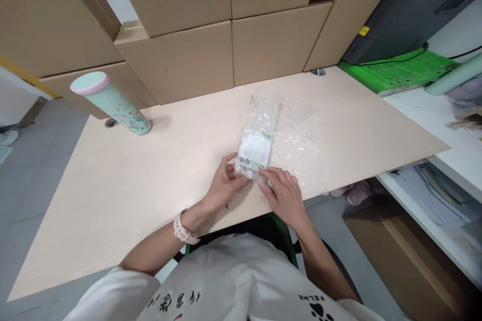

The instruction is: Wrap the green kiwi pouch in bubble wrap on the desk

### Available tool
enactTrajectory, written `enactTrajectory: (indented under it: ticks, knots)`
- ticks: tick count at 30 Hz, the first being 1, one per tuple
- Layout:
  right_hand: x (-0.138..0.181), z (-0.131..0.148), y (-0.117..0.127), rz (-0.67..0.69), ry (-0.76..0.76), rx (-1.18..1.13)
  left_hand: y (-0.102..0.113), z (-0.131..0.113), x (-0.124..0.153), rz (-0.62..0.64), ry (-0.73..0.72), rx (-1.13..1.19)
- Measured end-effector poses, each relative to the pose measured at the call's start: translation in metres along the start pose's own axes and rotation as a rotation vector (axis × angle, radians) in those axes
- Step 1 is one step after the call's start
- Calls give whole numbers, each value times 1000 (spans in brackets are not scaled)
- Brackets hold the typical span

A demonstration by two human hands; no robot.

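Head view: my left fingers (228, 158) curl at the near left corner of the wrapped packet (255, 146), my right fingers (271, 176) bend over the near right; can't tell if either's clamped. Packet lies mid-tabletop (169, 160), near side. Probably light, soft and slippery outside, contents maybe fragile. Best hold: both long sides by the printed part, not the wrinkled far end.
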State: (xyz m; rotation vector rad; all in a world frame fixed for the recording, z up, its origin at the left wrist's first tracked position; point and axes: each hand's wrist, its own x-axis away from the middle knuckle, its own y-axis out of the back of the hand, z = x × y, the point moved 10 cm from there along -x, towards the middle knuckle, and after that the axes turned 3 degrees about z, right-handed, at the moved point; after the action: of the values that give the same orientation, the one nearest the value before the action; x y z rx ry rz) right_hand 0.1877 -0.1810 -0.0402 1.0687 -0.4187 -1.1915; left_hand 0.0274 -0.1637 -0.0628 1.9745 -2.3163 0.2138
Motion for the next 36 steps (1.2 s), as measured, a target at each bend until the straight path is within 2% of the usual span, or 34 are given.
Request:
enactTrajectory:
  ticks: [4,9,13,17,22,27,31,36]
  knots:
    - [1,15,-7,116,76,-129,3,-23,26,-77,-176,-150]
    - [2,22,-10,159,104,-216,-14,-46,42,-13,-437,-504]
    - [3,15,-6,130,88,-300,-38,-60,38,62,-651,-739]
    - [11,5,-2,63,67,-306,-65,-62,23,119,-755,-834]
    - [33,1,9,-127,37,-59,-102,-48,7,208,-761,-964]
    - [50,5,12,-182,-31,100,-126,-34,-8,239,-694,-1130]
    - [54,3,21,-236,-47,22,-130,-26,-23,248,-599,-1158]
    - [50,-24,40,-382,-90,37,-129,-21,-32,228,-571,-1167]
